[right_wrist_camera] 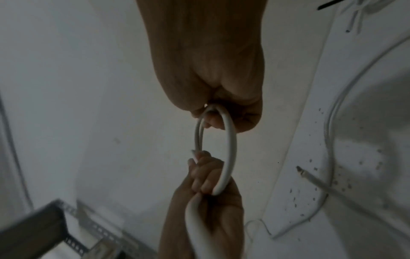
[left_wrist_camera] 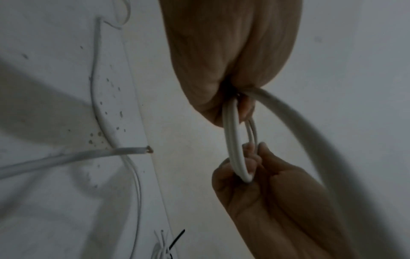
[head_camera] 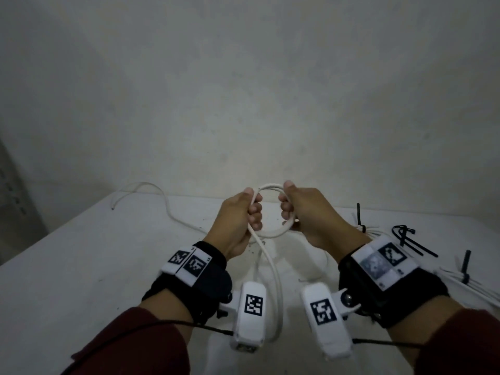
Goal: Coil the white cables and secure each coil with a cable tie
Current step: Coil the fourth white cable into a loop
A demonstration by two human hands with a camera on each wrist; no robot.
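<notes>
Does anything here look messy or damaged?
Slightly. The table is sprinkled with dark specks, and a loose cable end is cut raw, its core showing. The coil held by the left hand and right hand looks fine.

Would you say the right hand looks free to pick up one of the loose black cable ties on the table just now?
Probably not yet. The right hand grips one side of the white cable coil, the left hand grips the other. The loose black cable ties lie unobstructed on the table to its right, so it must release first.
</notes>
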